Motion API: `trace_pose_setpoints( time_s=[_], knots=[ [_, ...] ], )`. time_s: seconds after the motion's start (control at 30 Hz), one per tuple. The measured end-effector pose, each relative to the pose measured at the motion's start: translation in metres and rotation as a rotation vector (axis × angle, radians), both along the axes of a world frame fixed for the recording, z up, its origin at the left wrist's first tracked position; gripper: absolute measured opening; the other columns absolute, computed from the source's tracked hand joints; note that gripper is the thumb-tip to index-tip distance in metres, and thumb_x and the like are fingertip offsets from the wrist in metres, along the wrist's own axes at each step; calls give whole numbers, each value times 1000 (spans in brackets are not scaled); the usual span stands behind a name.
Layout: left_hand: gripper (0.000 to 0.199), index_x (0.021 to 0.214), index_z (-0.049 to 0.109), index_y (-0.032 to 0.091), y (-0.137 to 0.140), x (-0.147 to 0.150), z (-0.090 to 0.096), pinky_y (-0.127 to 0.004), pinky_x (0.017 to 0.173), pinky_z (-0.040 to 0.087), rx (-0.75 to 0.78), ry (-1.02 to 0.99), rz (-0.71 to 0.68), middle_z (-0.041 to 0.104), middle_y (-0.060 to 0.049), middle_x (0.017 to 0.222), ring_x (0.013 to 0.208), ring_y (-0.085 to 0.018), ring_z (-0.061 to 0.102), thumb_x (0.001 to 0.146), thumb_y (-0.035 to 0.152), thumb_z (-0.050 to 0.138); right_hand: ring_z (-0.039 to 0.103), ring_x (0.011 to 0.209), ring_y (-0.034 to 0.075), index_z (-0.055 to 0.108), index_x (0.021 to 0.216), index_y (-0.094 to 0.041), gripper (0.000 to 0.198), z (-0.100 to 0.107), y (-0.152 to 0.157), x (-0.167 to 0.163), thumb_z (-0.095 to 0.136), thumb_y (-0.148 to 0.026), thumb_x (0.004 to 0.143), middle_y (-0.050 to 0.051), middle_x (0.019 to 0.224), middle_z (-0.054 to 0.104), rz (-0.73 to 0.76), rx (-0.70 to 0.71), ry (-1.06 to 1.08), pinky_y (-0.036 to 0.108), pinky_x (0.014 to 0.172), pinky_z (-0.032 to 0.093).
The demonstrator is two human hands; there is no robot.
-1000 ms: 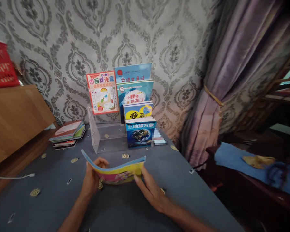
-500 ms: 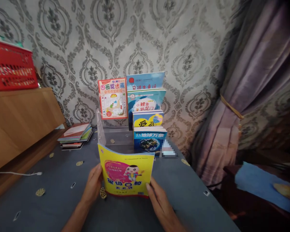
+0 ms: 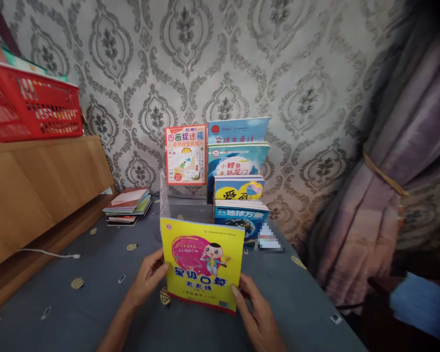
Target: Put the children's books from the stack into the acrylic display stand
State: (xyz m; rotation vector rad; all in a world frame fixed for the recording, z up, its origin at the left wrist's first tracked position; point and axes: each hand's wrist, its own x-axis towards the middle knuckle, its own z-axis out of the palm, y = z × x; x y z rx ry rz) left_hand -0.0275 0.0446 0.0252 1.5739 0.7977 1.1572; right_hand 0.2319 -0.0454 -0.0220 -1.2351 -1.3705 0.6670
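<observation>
Yellow softcover book, closed, pink patch and cartoon figure on cover, tilted, held at both sides

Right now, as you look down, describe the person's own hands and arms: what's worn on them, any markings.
The left hand and right hand are ungloved. The left forearm shows no sleeve, watch or bracelet. No rings or markings show, though some fingers are partly hidden. Little of the right forearm is in view.

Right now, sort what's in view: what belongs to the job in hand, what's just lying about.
In the job:
yellow book, held by the left hand and right hand
probably the clear rack and its upright books

Lying about, apparently:
book pile
white cable
red basket
</observation>
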Motion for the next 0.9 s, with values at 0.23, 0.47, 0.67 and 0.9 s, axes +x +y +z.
trace_pose_setpoints(
  time_s=[0.23,0.47,0.67,0.9],
  knots=[
    [41,108,74,14,4,2,-2,-21,53,44,-3,30,10,70,-6,81,64,-16,55,85,47,64,70,89,24,64,109,-22,40,20,-2,-4,47,-56,96,11,106,73,43,-7,-7,31,72,60],
    [30,105,76,17,0,3,0,-23,62,45,23,64,-15,67,-2,74,67,-16,56,86,33,58,67,81,22,62,100,-22,40,29,1,-9,43,-57,97,8,90,71,86,-28,-127,30,70,57],
    [30,101,76,17,2,-2,5,-24,62,45,19,100,-20,70,-3,78,68,-16,57,83,32,58,67,79,21,62,99,-22,42,38,5,-6,42,-59,97,7,88,71,102,-44,-158,30,68,55],
    [32,105,72,17,18,-11,14,-25,61,46,48,146,-58,73,-4,87,72,-17,59,83,34,57,68,84,22,55,103,-23,32,58,23,-7,42,-53,98,7,96,71,171,-39,-211,33,70,53]
  ],
)
